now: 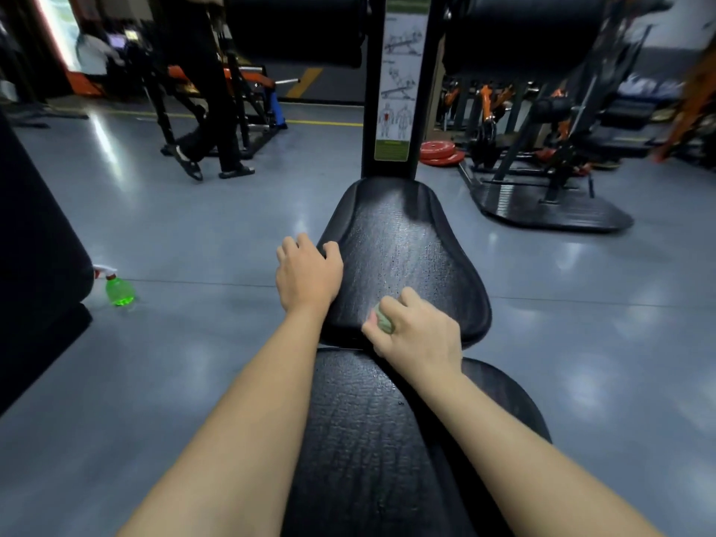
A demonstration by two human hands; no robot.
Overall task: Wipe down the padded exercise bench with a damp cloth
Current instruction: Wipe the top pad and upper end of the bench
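Gripping a balled pale-green cloth (pixel 383 322) in curled right hand (pixel 420 337) fingers, against leather-grained black seat pad (pixel 403 242) beneath; left hand (pixel 308 275) fingers hooked over its rounded rim.

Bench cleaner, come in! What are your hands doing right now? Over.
Right hand grips balled cloth on seat pad. Left hand grips pad's left edge. Spray bottle off left, nothing blocking. Over.
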